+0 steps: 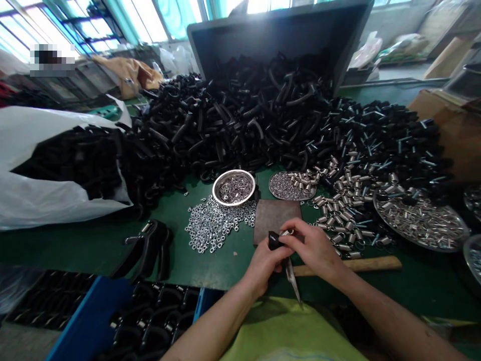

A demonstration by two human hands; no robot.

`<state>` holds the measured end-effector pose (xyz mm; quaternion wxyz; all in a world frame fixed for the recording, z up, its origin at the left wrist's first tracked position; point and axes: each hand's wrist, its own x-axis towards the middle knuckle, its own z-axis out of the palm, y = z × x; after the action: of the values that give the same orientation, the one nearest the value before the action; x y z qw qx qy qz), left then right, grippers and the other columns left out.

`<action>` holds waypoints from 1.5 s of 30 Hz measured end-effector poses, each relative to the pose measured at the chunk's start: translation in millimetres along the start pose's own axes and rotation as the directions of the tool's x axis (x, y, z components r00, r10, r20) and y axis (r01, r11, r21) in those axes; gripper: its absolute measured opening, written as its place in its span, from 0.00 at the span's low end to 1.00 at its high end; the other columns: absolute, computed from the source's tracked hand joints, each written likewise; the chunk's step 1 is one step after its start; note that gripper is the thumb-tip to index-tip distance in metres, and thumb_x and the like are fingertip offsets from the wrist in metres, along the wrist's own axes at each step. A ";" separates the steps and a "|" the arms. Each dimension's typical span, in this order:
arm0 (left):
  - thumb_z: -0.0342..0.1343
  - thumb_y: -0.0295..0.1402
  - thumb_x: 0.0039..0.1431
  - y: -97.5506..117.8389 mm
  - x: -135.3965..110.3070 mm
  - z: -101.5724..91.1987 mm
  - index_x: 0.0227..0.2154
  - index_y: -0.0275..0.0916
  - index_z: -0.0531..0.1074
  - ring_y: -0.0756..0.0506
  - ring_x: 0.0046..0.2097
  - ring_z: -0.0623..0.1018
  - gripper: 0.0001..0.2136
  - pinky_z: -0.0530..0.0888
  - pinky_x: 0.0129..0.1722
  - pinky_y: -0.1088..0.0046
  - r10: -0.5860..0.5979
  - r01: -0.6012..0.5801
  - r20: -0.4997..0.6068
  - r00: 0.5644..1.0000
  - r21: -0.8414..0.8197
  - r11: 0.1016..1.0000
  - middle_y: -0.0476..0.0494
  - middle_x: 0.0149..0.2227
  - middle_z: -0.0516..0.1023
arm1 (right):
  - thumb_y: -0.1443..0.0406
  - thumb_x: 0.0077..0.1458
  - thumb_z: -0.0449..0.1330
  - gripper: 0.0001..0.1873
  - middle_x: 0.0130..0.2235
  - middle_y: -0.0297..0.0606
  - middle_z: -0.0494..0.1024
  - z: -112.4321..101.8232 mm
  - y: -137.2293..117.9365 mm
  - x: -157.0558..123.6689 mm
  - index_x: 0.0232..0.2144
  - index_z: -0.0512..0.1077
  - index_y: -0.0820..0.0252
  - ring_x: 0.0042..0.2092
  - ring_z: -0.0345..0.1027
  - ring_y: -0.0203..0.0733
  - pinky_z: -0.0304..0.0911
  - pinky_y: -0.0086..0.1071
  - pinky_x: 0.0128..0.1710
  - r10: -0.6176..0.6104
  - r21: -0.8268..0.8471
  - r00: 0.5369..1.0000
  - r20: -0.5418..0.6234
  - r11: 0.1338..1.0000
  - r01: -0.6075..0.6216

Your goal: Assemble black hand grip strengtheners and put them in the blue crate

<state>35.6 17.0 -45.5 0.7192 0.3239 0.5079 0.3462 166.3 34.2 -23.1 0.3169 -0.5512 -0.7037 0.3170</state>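
Note:
My left hand point(263, 265) is closed around a small black plastic part point(274, 240). Fingers of my right hand point(313, 248) pinch a metal coil spring point(287, 232) against that part. A pointed metal blade point(292, 281) juts down toward my lap from below my hands; whether it is joined to the black part is hidden. Just beyond my hands lies a square dark metal block point(276, 218). A wooden handle point(349, 265) rests on the table under my right wrist. Loose coil springs point(338, 215) are scattered to the right.
Small metal nuts point(210, 228) spread beside a steel bowl point(233, 188) of metal pieces. An oval dish point(291, 185) and a round tray point(424, 223) of pins stand right. Black curved handles point(240, 120) heap before a grey bin point(278, 35). Blue crates point(80, 321) sit lower left.

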 end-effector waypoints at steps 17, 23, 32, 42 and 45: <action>0.57 0.48 0.49 -0.6 -1.6 -19.5 0.31 0.36 0.64 0.54 0.25 0.66 0.19 0.62 0.21 0.79 0.013 -0.023 0.131 0.991 0.078 0.997 0.47 0.28 0.70 | 0.66 0.52 0.54 0.06 0.34 0.42 0.71 -35.1 102.8 57.9 0.25 0.67 0.60 0.41 0.64 0.46 0.58 0.37 0.41 0.101 -0.361 0.984 -0.146 0.921 -0.148; 0.52 0.56 0.49 3.0 15.2 -16.6 0.31 0.35 0.67 0.55 0.23 0.63 0.24 0.57 0.19 0.82 -0.059 0.077 0.111 0.992 -0.160 0.984 0.51 0.24 0.64 | 0.60 0.60 0.45 0.09 0.30 0.32 0.72 -13.9 33.2 23.4 0.33 0.62 0.57 0.31 0.68 0.36 0.62 0.30 0.32 0.016 0.195 0.996 0.088 0.980 -0.033; 0.48 0.58 0.50 1.3 11.2 -4.4 0.28 0.36 0.65 0.54 0.23 0.61 0.25 0.55 0.19 0.81 -0.058 0.071 0.130 0.990 -0.100 0.992 0.51 0.24 0.63 | 0.62 0.58 0.48 0.10 0.26 0.34 0.74 9.4 5.2 4.9 0.39 0.67 0.58 0.30 0.71 0.42 0.59 0.31 0.30 0.092 -0.112 0.996 0.004 0.990 -0.091; 0.55 0.52 0.50 -1.6 4.5 -12.8 0.33 0.37 0.67 0.56 0.20 0.55 0.21 0.50 0.17 0.80 -0.072 0.054 0.209 0.975 0.093 0.994 0.55 0.21 0.58 | 0.58 0.62 0.44 0.17 0.19 0.26 0.69 -15.4 36.7 21.7 0.36 0.70 0.58 0.18 0.60 0.31 0.55 0.23 0.19 0.036 0.031 0.932 0.360 0.998 -0.050; 0.52 0.54 0.52 -0.2 2.6 -12.8 0.33 0.36 0.66 0.57 0.21 0.54 0.22 0.47 0.17 0.82 -0.181 0.182 0.219 0.959 0.012 0.983 0.55 0.23 0.57 | 0.60 0.60 0.49 0.13 0.30 0.32 0.76 -60.6 62.1 59.9 0.35 0.72 0.56 0.31 0.68 0.35 0.61 0.27 0.32 0.040 -0.518 0.999 0.028 0.855 -0.020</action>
<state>24.0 20.5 -50.5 0.8008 0.3092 0.4518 0.2430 238.7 110.5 -30.5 0.1390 -0.6209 -0.7602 0.1314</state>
